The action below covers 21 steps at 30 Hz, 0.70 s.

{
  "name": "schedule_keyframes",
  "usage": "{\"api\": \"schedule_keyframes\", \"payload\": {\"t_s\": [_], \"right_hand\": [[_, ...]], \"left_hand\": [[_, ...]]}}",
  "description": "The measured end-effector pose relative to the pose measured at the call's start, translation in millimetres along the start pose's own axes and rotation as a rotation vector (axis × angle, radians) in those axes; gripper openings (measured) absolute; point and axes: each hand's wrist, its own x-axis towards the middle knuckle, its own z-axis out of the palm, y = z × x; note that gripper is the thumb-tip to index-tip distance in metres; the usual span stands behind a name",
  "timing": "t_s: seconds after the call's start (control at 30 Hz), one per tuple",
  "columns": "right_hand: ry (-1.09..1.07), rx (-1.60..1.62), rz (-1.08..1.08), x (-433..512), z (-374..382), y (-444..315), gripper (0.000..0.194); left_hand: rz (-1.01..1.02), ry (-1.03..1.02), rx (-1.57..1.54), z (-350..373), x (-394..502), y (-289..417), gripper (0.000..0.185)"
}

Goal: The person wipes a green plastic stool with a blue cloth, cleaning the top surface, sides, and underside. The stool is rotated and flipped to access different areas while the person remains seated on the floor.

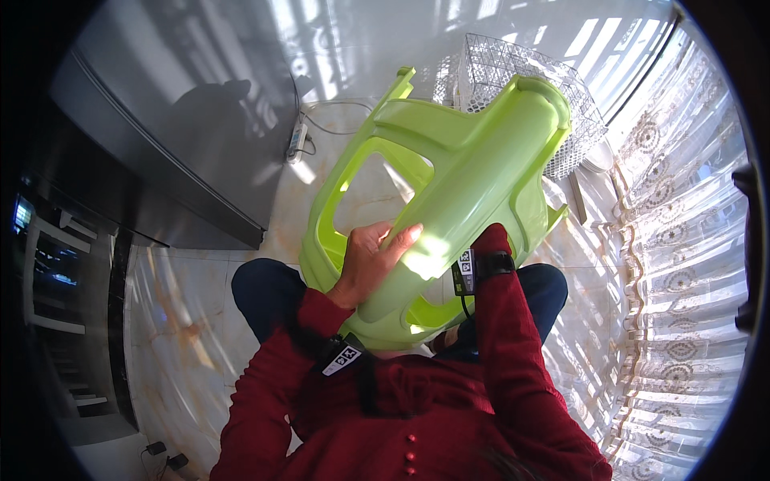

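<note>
A large lime-green moulded plastic frame (481, 168) with a long rounded ridge and open sides rests between my knees, tilted up and away to the right. My left hand (373, 258) grips the near left edge of the ridge. Its thumb lies over the top and its fingers curl towards the side opening. My right forearm reaches in at the right side of the frame. Past the red cuff (493, 237) my right hand is hidden behind the plastic, so its fingers cannot be seen. Each wrist has a strapped-on device, the right one (464, 273) with a cable.
A wire mesh cage (517, 66) stands behind the frame. A grey cabinet-like appliance (180, 138) rises at the left, with a white power strip (296, 143) beside it. Lace curtains (668, 270) hang along the right. Marble-patterned tiles (180, 312) cover the floor.
</note>
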Motion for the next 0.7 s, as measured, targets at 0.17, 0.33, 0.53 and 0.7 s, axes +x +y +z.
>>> {"api": "schedule_keyframes", "payload": {"t_s": [0.17, 0.33, 0.53, 0.7], "right_hand": [[-0.018, 0.117, -0.148, 41, 16, -23, 0.033], [-0.22, 0.154, -0.249, 50, 45, -19, 0.031], [-0.577, -0.35, -0.196, -7, 85, 14, 0.03], [-0.721, -0.416, -0.022, -44, 23, -1, 0.022]], "left_hand": [[-0.012, -0.031, 0.05, -4, -6, 5, 0.032], [0.009, -0.056, 0.049, -12, -3, 7, 0.032], [0.076, -0.019, 0.035, -29, 1, 6, 0.032], [0.127, -0.009, 0.043, -43, 13, 9, 0.032]]}}
